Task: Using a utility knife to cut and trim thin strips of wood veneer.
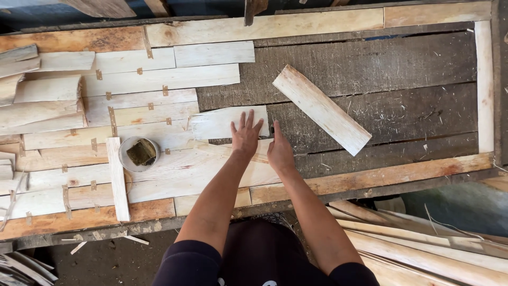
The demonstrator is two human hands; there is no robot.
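Note:
My left hand point(245, 133) lies flat with fingers spread on the right end of a pale veneer strip point(217, 123) on the dark wooden workbench point(402, 111). My right hand point(279, 151) rests edge-on beside it, against the end of a lower pale strip point(211, 167). Neither hand holds anything. To the left, several pale veneer strips point(137, 79) lie side by side, joined with small brown tape pieces. A loose pale wooden board point(321, 108) lies diagonally on the bench, just right of my hands.
A small round tin with a dark sponge point(139, 152) stands on the strips left of my hands. A narrow upright slat point(117, 177) lies beside it. Stacked veneer pieces point(32, 90) are at far left; long pale boards point(423, 238) lie below the bench at right.

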